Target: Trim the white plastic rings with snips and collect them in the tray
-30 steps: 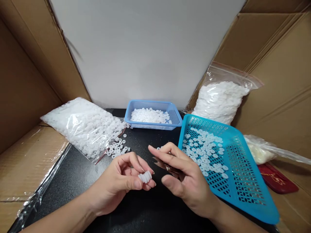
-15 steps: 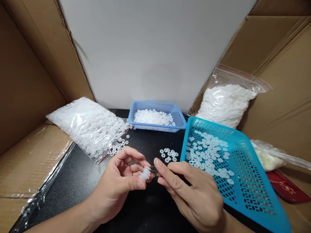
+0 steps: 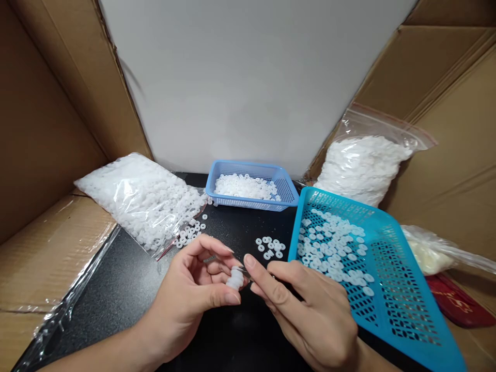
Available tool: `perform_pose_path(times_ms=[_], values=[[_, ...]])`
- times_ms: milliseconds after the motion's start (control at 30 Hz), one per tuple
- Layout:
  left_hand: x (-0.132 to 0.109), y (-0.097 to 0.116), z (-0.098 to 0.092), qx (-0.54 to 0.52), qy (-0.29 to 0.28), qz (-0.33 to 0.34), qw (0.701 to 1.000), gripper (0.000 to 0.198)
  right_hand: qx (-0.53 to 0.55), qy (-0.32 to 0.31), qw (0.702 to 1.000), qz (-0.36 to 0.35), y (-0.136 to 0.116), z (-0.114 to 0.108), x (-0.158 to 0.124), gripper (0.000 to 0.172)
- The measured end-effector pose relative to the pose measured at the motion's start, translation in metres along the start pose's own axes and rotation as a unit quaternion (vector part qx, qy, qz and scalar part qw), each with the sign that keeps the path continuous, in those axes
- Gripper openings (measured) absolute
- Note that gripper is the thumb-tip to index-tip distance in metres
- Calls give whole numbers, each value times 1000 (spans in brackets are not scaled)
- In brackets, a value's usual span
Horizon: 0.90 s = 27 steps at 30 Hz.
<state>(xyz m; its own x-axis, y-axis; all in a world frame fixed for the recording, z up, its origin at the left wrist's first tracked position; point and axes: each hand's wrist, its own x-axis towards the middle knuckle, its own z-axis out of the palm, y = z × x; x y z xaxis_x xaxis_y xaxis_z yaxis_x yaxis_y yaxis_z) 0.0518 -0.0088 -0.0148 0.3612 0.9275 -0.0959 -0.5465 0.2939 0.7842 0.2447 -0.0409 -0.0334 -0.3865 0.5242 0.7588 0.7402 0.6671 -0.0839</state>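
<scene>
Right hand [image 3: 315,315] now up against the pinched rings, metal tool [image 3: 246,274] at their edge

One second ago the right hand stood apart from the left hand [image 3: 186,294], its thumb spread wide; since then it has turned and come over, and its fingertips now sit just beside the left ones. Its fingers are closed around the thin tool, most of which they hide. The left hand pinches a short stack of white rings [image 3: 235,279] between thumb and fingers, the stack held up above the black table [image 3: 240,336]. Whether the tool's tip goes into a ring or only touches one is too small to tell.

Just beyond the grip and slightly to its right lies a loose cluster of rings [image 3: 276,246], uncovered since the right hand shifted. Farther beyond stands a blue basket [image 3: 253,203] with many rings inside. Right of the grip, a larger teal basket [image 3: 442,354] holds more, spread over its far part. Beyond the grip to the left, a clear bag [image 3: 139,201] is full of them, with some spilled [image 3: 189,233] at its mouth.
</scene>
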Motion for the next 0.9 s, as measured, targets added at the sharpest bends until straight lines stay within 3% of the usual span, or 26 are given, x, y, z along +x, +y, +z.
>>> perform_pose_path(times_ms=[233, 533, 767, 900], values=[[0, -1, 0, -7, -8, -7, 1000, 38, 1, -5, 1000, -6, 0, 0, -2, 41], [0, -1, -3, 12, -13, 19, 1000, 39, -18, 11, 1000, 9, -2, -2, 4, 56], [0, -2, -4, 10, -17, 29, 999, 39, -2, 21, 1000, 8, -2, -2, 5, 31], [-1, -1, -3, 12, -17, 22, 1000, 39, -7, 21, 1000, 3, -2, -1, 4, 28]])
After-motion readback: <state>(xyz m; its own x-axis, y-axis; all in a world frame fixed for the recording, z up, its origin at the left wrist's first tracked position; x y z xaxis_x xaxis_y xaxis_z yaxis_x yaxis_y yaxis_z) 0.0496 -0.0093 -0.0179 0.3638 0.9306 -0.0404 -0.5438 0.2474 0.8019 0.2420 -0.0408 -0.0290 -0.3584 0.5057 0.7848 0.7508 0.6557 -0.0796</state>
